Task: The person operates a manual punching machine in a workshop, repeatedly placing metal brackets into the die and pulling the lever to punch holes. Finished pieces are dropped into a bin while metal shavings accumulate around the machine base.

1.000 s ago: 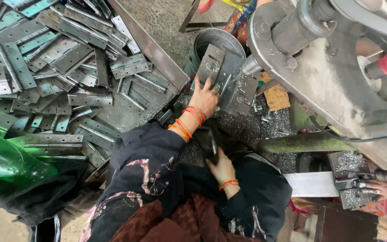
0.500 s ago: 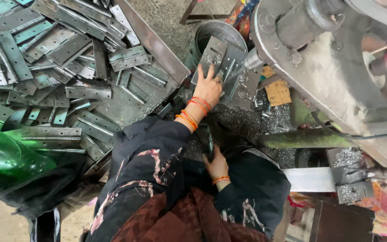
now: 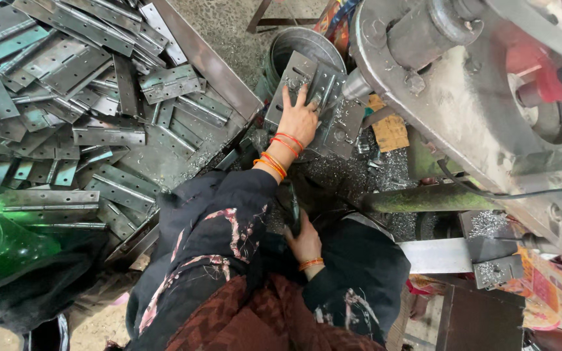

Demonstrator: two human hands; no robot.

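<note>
Fingers of the left hand press flat on the grey hinge plate under the machine spindle; keep them beside the holes. Right hand, below the plate, is clenched on a dark handle.

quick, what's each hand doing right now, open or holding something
Left hand: open, fingers spread flat on a grey hinge plate at the machine.
Right hand: closed around a dark handle near the lap.
</note>
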